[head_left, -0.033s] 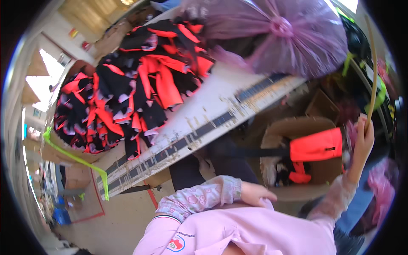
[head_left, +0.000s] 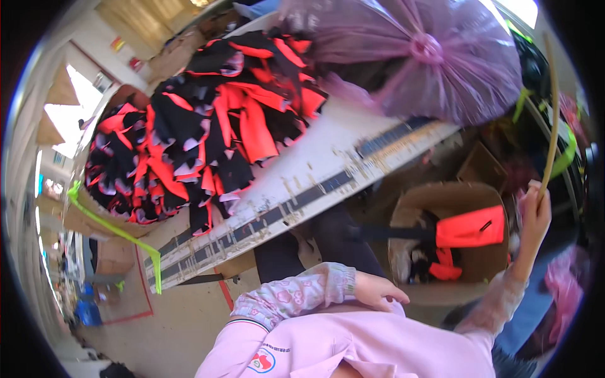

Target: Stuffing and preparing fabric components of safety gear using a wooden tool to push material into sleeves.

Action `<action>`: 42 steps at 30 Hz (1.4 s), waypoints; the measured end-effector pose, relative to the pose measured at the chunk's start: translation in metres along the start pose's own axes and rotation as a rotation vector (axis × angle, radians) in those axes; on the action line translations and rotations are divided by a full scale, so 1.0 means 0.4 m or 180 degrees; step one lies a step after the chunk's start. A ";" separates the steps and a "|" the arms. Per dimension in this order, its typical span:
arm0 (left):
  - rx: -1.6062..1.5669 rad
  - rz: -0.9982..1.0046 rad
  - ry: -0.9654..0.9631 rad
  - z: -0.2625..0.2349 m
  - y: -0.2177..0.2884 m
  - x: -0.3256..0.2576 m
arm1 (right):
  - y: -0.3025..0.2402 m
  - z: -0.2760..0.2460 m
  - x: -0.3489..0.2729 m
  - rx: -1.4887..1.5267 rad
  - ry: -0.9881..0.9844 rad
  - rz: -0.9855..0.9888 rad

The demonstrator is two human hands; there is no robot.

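My right hand [head_left: 535, 211] is raised at the far right, closed round the lower part of a thin wooden stick [head_left: 554, 113] that points upward. My left hand [head_left: 380, 292] lies against the front of my pink shirt [head_left: 378, 334], its index finger stretched to the right; the other fingers are partly hidden. It seems to hold nothing. Between the two hands, a bright orange fabric piece [head_left: 469, 227] with a dark slit and a black strip at its left appears over an open cardboard box [head_left: 482, 277]. More orange and black fabric [head_left: 446, 266] lies inside the box.
A white worktable [head_left: 296, 183] with worn tape along its edge bears a heap of orange and black fabric pieces [head_left: 233, 120]. Beside the heap sits a large purple plastic bag [head_left: 454, 82], tied shut. A yellow-green strap [head_left: 113, 228] hangs at the table's left end.
The view has shifted slightly, so the table and heap sit a little farther right. The orange piece appears lower over the box. My right hand keeps the stick; my left hand stays by the shirt.
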State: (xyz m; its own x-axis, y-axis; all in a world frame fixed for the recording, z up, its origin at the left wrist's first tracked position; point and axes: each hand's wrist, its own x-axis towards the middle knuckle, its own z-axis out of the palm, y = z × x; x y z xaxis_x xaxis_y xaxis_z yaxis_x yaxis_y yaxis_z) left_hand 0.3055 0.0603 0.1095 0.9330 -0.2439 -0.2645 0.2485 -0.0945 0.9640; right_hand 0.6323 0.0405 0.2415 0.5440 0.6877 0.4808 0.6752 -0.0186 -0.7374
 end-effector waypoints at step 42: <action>-0.0459 0.0349 0.5291 -0.534 0.120 -0.751 | -0.116 1.048 -0.242 0.1558 -0.2655 0.0190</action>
State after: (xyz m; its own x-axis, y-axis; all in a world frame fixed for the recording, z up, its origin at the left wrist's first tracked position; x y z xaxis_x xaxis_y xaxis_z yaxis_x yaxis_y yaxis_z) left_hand 0.0928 0.3350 0.2413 0.1649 0.9860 0.0240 0.0999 -0.0409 0.9942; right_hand 0.3397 0.2790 0.0303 -0.0851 0.9928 0.0839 0.2733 0.1043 -0.9563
